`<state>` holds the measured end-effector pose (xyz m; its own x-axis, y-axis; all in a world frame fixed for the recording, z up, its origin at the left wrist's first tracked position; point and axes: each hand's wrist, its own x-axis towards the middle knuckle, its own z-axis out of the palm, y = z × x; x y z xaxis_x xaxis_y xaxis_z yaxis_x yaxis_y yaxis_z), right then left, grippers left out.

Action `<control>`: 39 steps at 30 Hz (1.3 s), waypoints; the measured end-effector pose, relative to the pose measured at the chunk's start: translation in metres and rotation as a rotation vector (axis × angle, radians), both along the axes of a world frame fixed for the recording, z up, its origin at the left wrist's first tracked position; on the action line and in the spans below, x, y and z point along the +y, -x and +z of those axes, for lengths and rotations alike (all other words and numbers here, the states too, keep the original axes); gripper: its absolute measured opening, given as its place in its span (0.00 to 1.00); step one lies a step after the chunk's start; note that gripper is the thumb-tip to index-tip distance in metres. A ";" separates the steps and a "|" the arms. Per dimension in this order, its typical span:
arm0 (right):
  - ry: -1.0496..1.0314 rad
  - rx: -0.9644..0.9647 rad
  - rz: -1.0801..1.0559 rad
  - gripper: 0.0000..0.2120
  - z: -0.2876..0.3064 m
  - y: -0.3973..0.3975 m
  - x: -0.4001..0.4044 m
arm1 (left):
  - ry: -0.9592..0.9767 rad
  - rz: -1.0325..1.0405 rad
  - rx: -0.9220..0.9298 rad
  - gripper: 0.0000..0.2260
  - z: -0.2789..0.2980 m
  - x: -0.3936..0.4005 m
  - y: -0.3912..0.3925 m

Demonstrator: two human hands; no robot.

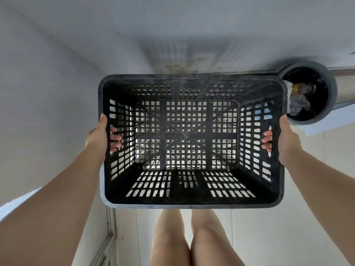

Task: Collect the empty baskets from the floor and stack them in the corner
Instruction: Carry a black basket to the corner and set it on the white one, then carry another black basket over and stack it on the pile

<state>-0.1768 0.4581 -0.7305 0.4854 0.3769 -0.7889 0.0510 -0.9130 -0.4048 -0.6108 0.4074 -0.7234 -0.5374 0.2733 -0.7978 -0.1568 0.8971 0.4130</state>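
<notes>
Black basket point(190, 141) held w/ both hands, open top toward the camera, over pale floor by the wall.

Left hand point(99, 137) grips the basket's left short side: palm outside the rim, fingertips point(115, 140) poking thru a handle slot into the interior. Right hand point(286, 139) does the same on the right side, fingers curled thru the slot there. Basket is slatted plastic, nothing inside; floor shows thru the grid bottom. It sits level btwn the two forearms, in front of the person's bare legs point(188, 237). Round grey bin point(309, 93) w/ black liner and some rubbish in it is just beside the basket's far right corner. Stained patch on white wall point(57, 73) right behind the basket's far edge. Can't tell if the basket touches the floor.
</notes>
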 end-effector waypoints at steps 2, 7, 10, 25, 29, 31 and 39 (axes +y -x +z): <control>0.013 0.012 -0.009 0.33 0.000 0.001 0.003 | 0.002 -0.003 0.015 0.26 -0.002 -0.002 -0.001; 0.009 0.007 -0.009 0.32 -0.001 0.001 0.006 | -0.016 0.014 0.044 0.27 -0.005 -0.010 -0.002; -0.009 0.008 -0.008 0.33 -0.003 -0.001 0.005 | -0.015 0.007 0.092 0.29 -0.009 -0.010 -0.004; -0.002 -0.206 0.293 0.28 0.018 -0.003 -0.001 | 0.094 -0.121 0.131 0.24 -0.001 -0.011 0.001; 0.096 -0.451 0.742 0.30 0.062 -0.001 -0.016 | 0.158 -0.618 0.379 0.23 0.035 -0.012 -0.012; 0.143 -0.552 0.931 0.32 0.091 0.005 -0.018 | 0.189 -0.867 0.481 0.25 0.067 -0.003 -0.025; -0.055 -0.934 1.496 0.29 0.252 0.033 -0.006 | 0.049 -1.442 0.791 0.23 0.241 0.063 -0.088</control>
<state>-0.2098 0.4518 -0.4788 -0.0288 0.8940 -0.4471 0.9652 0.1412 0.2202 -0.5233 0.4699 -0.4827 -0.1306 0.8631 -0.4878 0.9913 0.1207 -0.0517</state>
